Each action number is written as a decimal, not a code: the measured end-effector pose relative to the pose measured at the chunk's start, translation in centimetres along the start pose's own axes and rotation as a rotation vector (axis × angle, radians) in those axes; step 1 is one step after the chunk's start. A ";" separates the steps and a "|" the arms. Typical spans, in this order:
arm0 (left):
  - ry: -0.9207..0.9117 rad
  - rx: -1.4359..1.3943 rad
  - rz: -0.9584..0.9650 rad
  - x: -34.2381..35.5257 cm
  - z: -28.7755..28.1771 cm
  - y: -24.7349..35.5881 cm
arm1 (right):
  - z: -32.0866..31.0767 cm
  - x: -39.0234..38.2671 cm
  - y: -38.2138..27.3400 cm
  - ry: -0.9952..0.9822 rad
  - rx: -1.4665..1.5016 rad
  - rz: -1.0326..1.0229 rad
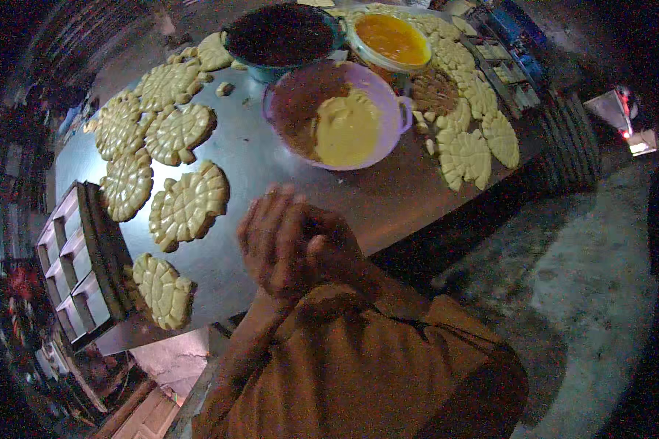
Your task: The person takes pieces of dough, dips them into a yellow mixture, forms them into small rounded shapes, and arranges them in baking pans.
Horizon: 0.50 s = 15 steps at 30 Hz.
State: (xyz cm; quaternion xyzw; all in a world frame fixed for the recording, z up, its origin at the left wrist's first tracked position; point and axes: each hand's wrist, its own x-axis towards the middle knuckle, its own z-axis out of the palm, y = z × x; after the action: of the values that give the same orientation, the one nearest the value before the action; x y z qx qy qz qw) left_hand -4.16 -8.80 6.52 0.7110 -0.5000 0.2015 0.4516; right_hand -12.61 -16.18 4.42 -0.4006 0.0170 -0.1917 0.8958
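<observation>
The person's left hand (pixel 267 249) and right hand (pixel 333 238) meet near the middle, over the near edge of a metal table (pixel 249 146). Their fingers are bent and folded against one another; I cannot tell whether anything lies between the palms.

Taking the hands as the centre of the dial, a purple bowl (pixel 394 121) stands on the table between twelve and one o'clock, the nearest container, apart from the fingers. It holds a smooth yellow paste (pixel 348 135), with brown smears on the inner wall at the left. Behind it, at twelve, is a teal tub (pixel 260 72) of dark contents, and at one o'clock a pale tub (pixel 397 66) filled with orange liquid (pixel 393 39).

Pale, flat dough rounds (pixel 189 206), scored into segments, lie from eight to eleven o'clock; the nearest sits toward ten. More dough pieces (pixel 465 157) cluster at two, with a brown round (pixel 433 91) just beside them.

At nine, a divided metal tray (pixel 73 263) stands tilted at the table's edge. The person's brown shirt (pixel 344 366) fills six o'clock. Grey floor (pixel 586 307) shows between three and four.
</observation>
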 end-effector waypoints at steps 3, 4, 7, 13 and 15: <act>-0.090 -0.024 0.123 2.3 3.1 2.1 | -2.2 -1.1 -2.4 0.052 -0.055 0.003; -0.100 -0.065 0.101 2.6 4.2 2.6 | -2.8 -1.4 -3.3 0.072 -0.076 0.004; -0.143 -0.135 0.009 2.9 7.3 2.9 | -5.3 -1.9 -4.6 0.081 -0.095 0.013; -0.173 0.006 0.076 5.2 10.0 5.8 | -9.4 -2.5 -8.8 0.149 -0.235 0.019; -0.253 -0.054 0.097 4.4 11.3 5.3 | -10.3 -3.1 -9.2 0.139 -0.295 0.066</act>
State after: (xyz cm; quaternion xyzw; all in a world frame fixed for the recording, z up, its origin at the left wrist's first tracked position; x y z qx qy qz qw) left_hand -8.93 -21.14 6.39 0.6933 -0.5922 0.1183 0.3933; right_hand -20.47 -28.00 3.72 -0.5126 0.1200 -0.1850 0.8298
